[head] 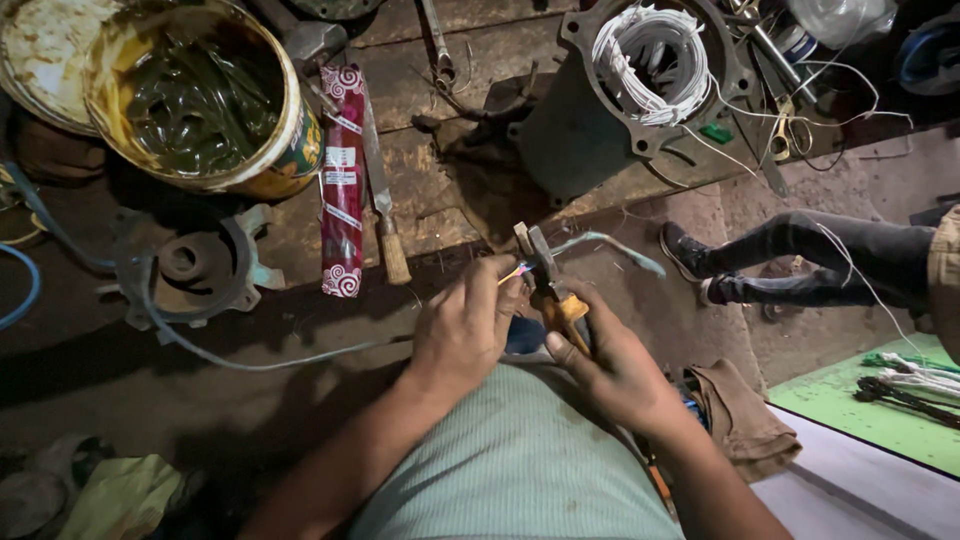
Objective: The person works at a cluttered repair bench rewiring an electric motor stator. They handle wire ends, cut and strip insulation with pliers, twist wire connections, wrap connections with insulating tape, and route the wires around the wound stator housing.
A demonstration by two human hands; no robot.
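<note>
Two hands meet over the dark workbench [420, 215]: the left hand [462, 325] pinches the stripped end of a thin cable [250, 362], and the right hand [615, 365] is clamped on the yellow grips of pliers [545, 270] biting that end. Rightward, the motor housing [600, 110] shows white winding wire [655, 60] already coiled in, its loose leads apparently not yet joined.

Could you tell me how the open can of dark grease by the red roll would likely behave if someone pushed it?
The can looks nearly full, so probably heavy and slow to slide. Its wide body suggests it would not tip easily. The grease smeared at the rim may make it slippery.
</note>
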